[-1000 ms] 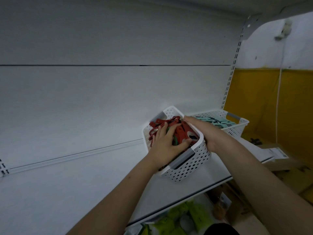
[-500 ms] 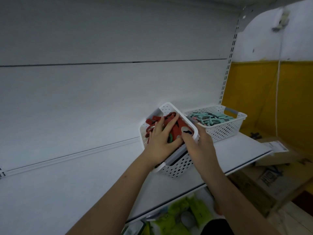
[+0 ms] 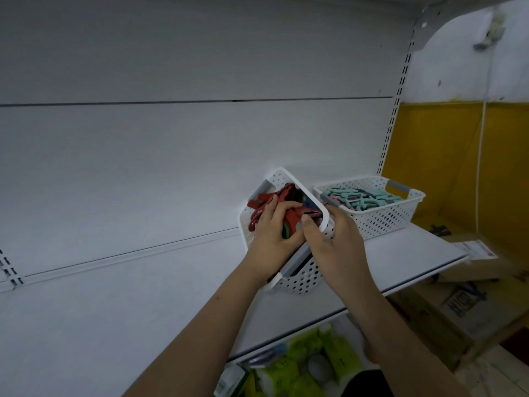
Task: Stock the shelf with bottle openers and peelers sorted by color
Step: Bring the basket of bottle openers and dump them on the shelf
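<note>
Red utensils (image 3: 289,216) fill a white perforated basket (image 3: 297,282) that sits tilted on the white shelf (image 3: 400,262), its open top tipped toward the camera. Nearest, below the shelf's front edge, lie green packages (image 3: 312,365) on a lower level, partly blurred. Above them both forearms reach up and forward to the basket. The left hand (image 3: 274,236) lies inside the basket on top of the red pieces, its fingers curled into the pile and closed on some of them; a green piece (image 3: 285,233) shows just under the fingers. Which of the red items are openers and which are peelers cannot be told. The right hand (image 3: 335,247) grips the basket's right rim, thumb hooked over the edge and fingers down the outer wall, next to the grey handle (image 3: 297,260) on the near end.

Just beside this basket, to the right and a little farther back, a second white basket (image 3: 380,216) stands level on the same shelf and holds teal utensils (image 3: 357,200). Cardboard boxes (image 3: 469,285) sit past the shelf's right end, lower down. Behind everything rises the white back panel (image 3: 171,153), with a slotted upright (image 3: 392,118) at its right edge and a yellow wall (image 3: 458,167) beyond.
</note>
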